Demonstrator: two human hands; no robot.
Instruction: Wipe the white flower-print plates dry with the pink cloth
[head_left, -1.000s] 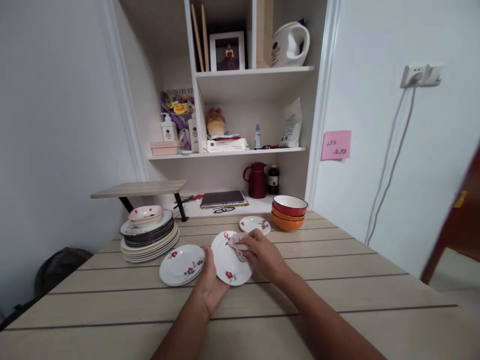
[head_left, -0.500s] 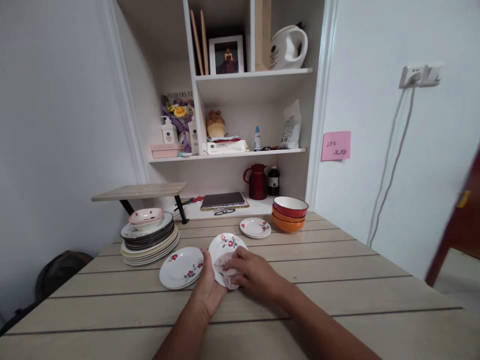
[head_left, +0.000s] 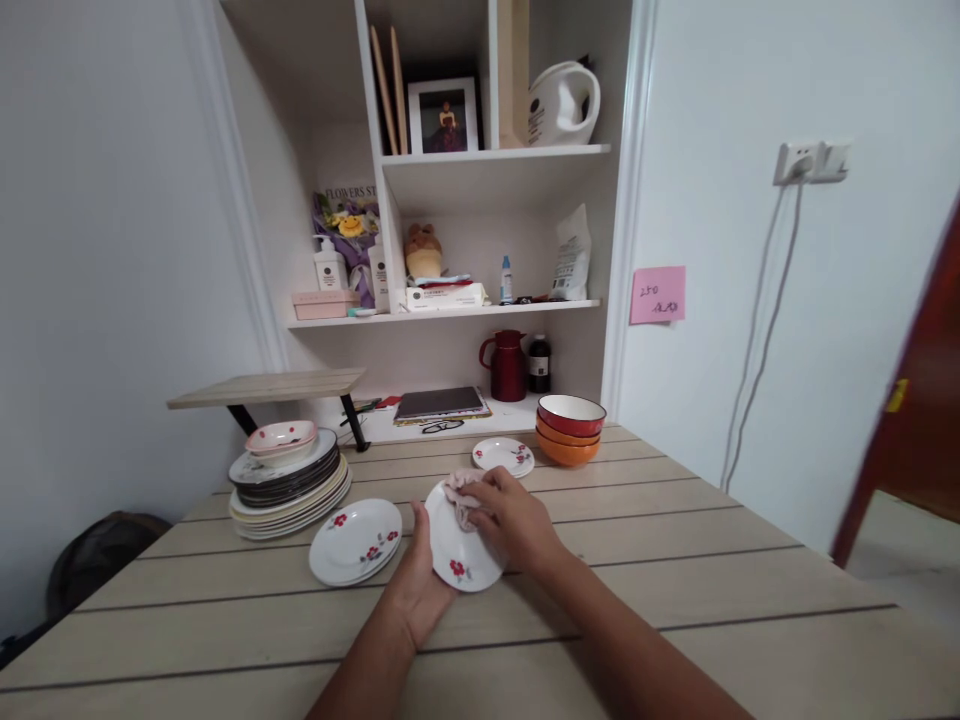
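Observation:
My left hand (head_left: pixel 418 582) holds a small white plate (head_left: pixel 459 556) with red flowers, thumb at its left edge and fingers underneath. Bunched in my right hand (head_left: pixel 514 515) is a pale pink cloth (head_left: pixel 463 498), pressed on the upper part of that plate. Left of my left hand lies a short stack of flowered plates (head_left: pixel 352 542). Beyond my right hand, more small flowered plates (head_left: pixel 504 456) sit on the table, beside a stack of orange and red bowls (head_left: pixel 570 440).
At the left, a tall plate stack (head_left: pixel 289 490) carries pink dotted bowls (head_left: pixel 281 438) on top, near a small raised wooden shelf (head_left: pixel 266 387). Behind the wooden table (head_left: pixel 645 640) stand a dark red jug (head_left: pixel 508 366), a dark laptop (head_left: pixel 441 402) and glasses (head_left: pixel 442 426).
My right hand has moved the cloth from the plate's lower part up to its top. A red flower at the plate's lower edge now shows. The view has shifted slightly.

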